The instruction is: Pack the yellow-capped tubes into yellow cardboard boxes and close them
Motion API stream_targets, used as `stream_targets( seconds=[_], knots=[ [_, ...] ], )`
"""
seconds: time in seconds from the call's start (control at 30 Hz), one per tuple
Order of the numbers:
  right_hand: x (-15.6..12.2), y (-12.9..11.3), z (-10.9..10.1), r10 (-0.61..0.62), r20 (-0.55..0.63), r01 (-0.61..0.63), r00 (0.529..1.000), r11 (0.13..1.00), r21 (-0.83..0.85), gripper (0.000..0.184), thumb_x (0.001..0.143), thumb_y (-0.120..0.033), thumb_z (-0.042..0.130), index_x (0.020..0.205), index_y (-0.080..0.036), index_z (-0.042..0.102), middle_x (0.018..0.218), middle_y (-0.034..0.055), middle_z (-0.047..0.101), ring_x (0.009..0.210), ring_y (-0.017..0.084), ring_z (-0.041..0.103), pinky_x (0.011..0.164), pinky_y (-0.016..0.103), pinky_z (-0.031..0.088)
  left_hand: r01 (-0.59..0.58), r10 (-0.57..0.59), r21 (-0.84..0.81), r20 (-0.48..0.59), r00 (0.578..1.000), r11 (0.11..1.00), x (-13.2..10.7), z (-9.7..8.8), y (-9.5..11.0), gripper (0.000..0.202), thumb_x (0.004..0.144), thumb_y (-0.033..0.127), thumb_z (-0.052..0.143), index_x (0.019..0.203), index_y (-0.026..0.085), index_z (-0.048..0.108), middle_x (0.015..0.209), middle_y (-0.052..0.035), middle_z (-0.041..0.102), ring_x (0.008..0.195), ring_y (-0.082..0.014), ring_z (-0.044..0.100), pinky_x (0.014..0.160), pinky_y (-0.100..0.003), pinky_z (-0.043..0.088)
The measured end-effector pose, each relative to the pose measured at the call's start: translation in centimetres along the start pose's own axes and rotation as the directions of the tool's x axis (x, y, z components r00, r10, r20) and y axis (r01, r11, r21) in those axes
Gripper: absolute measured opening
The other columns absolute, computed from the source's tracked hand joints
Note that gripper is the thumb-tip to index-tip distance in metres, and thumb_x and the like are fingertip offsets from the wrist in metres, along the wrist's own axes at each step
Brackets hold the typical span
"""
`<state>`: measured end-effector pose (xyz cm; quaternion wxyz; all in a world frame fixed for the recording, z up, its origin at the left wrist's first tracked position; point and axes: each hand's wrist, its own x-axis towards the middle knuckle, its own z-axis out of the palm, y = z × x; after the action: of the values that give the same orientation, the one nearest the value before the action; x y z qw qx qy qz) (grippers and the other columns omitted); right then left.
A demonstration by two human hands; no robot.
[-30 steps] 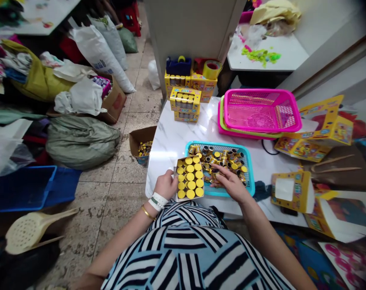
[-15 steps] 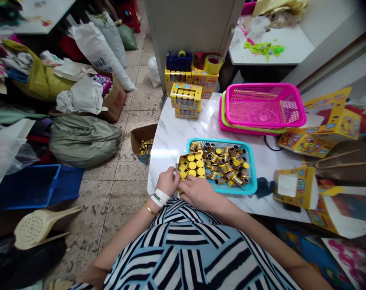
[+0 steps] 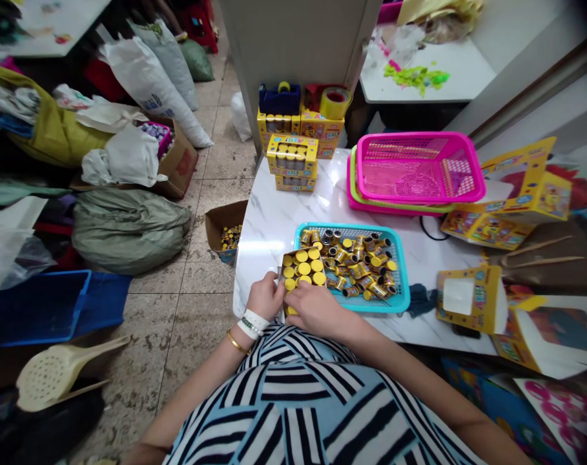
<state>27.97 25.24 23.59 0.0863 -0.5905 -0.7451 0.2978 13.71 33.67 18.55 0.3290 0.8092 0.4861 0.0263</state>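
A small box (image 3: 280,276) packed with yellow-capped tubs (image 3: 303,268) stands at the table's near edge, its top open. My left hand (image 3: 265,297) grips the left side of this box, thumb near the rim. Across its near end lies my right hand (image 3: 315,307), fingers bent down over the caps; the fingertips are partly hidden, so I cannot make out what they hold. Just right of the box, a turquoise basket (image 3: 403,284) contains many loose small gold tubs (image 3: 358,265), some capped yellow and some showing dark ends.
Closed yellow boxes (image 3: 293,155) stack at the back left, with a tape dispenser (image 3: 279,100) on top. Nested pink baskets (image 3: 419,171) stand behind the turquoise one. Flattened and open cartons (image 3: 470,297) lie to the right. A cardboard box (image 3: 223,216) with tubs sits on the floor.
The whole view has shifted slightly. Both hands stay at the box, my right fingers still over its near end. No other clear movement shows.
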Motion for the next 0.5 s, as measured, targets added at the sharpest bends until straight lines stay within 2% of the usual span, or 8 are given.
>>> stream_targets(
  seconds=[0.07, 0.1, 0.17, 0.2, 0.27, 0.33, 0.4, 0.5],
  knots=[
    [-0.4, 1.4, 0.0, 0.019, -0.124, -0.002, 0.992, 0.991, 0.133, 0.025, 0.088, -0.038, 0.058, 0.099, -0.018, 0.07, 0.096, 0.0077, 0.072, 0.092, 0.02, 0.061, 0.08, 0.03, 0.047, 0.0, 0.0, -0.002, -0.001, 1.0, 1.0, 0.0, 0.0, 0.0, 0.019, 0.088, 0.028, 0.048, 0.096, 0.016, 0.06, 0.055, 0.0011, 0.06, 0.054, -0.0165, 0.058, 0.055, -0.025, 0.033],
    [-0.7, 2.6, 0.0, 0.096, -0.214, -0.051, 0.972, 0.977, 0.209, 0.026, 0.091, -0.037, 0.053, 0.1, -0.019, 0.07, 0.096, 0.0062, 0.072, 0.088, 0.018, 0.063, 0.08, 0.028, 0.047, 0.0, 0.0, -0.005, -0.004, 1.0, 1.0, -0.1, 0.0, 0.0, 0.019, 0.088, 0.029, 0.048, 0.096, 0.016, 0.06, 0.056, 0.001, 0.06, 0.055, -0.0167, 0.059, 0.056, -0.025, 0.034],
    [-1.6, 5.7, 0.1, 0.382, -0.326, -0.285, 0.865, 0.907, 0.309, 0.033, 0.095, -0.035, 0.043, 0.1, -0.018, 0.07, 0.094, 0.0059, 0.073, 0.083, 0.016, 0.065, 0.077, 0.026, 0.047, 0.0, 0.0, -0.013, -0.007, 1.0, 1.0, -0.1, 0.1, -0.1, 0.02, 0.088, 0.03, 0.048, 0.096, 0.017, 0.06, 0.057, 0.0009, 0.061, 0.056, -0.0169, 0.06, 0.057, -0.025, 0.035],
    [-2.0, 7.6, 0.3, 0.544, -0.311, -0.462, 0.779, 0.834, 0.301, 0.037, 0.096, -0.034, 0.038, 0.099, -0.017, 0.071, 0.092, 0.0072, 0.073, 0.083, 0.017, 0.066, 0.076, 0.026, 0.048, 0.0, -0.001, -0.019, -0.009, 1.0, 1.0, -0.1, 0.1, -0.2, 0.02, 0.088, 0.03, 0.048, 0.096, 0.017, 0.06, 0.057, 0.001, 0.061, 0.056, -0.0169, 0.059, 0.057, -0.025, 0.035],
    [-2.6, 10.9, 1.1, 0.766, -0.151, -0.755, 0.625, 0.642, 0.133, 0.036, 0.094, -0.032, 0.041, 0.095, -0.015, 0.072, 0.093, 0.0118, 0.073, 0.089, 0.022, 0.067, 0.078, 0.029, 0.048, 0.002, -0.002, -0.032, -0.006, 1.0, 0.999, -0.1, 0.1, -0.4, 0.02, 0.088, 0.03, 0.047, 0.096, 0.017, 0.06, 0.056, 0.0015, 0.06, 0.054, -0.0167, 0.059, 0.057, -0.025, 0.035],
    [-2.9, 13.3, 2.5, 0.856, -0.004, -0.855, 0.517, 0.517, -0.032, 0.03, 0.089, -0.029, 0.049, 0.094, -0.012, 0.073, 0.098, 0.0182, 0.072, 0.094, 0.028, 0.068, 0.079, 0.034, 0.049, 0.0, 0.0, -0.033, 0.001, 1.0, 0.999, -0.1, 0.2, -0.5, 0.02, 0.088, 0.03, 0.046, 0.096, 0.017, 0.059, 0.055, 0.0015, 0.06, 0.054, -0.017, 0.058, 0.056, -0.026, 0.034],
    [-2.6, 14.2, 4.3, 0.876, 0.047, -0.872, 0.481, 0.483, -0.083, 0.029, 0.086, -0.026, 0.052, 0.097, -0.009, 0.072, 0.103, 0.0229, 0.071, 0.098, 0.032, 0.068, 0.079, 0.036, 0.05, -0.003, 0.003, -0.02, 0.003, 1.0, 1.0, 0.0, 0.1, -0.4, 0.019, 0.088, 0.029, 0.046, 0.096, 0.017, 0.059, 0.056, 0.0009, 0.06, 0.055, -0.0178, 0.059, 0.056, -0.026, 0.034],
    [-1.5, 13.8, 6.6, 0.879, 0.045, -0.875, 0.475, 0.477, -0.088, 0.032, 0.088, -0.022, 0.047, 0.108, -0.007, 0.067, 0.106, 0.0243, 0.069, 0.101, 0.031, 0.068, 0.081, 0.036, 0.05, -0.003, 0.003, -0.001, 0.004, 1.0, 1.0, 0.0, 0.1, -0.2, 0.019, 0.087, 0.029, 0.047, 0.096, 0.017, 0.059, 0.057, 0.0, 0.062, 0.057, -0.0186, 0.061, 0.057, -0.026, 0.035]
  ],
)
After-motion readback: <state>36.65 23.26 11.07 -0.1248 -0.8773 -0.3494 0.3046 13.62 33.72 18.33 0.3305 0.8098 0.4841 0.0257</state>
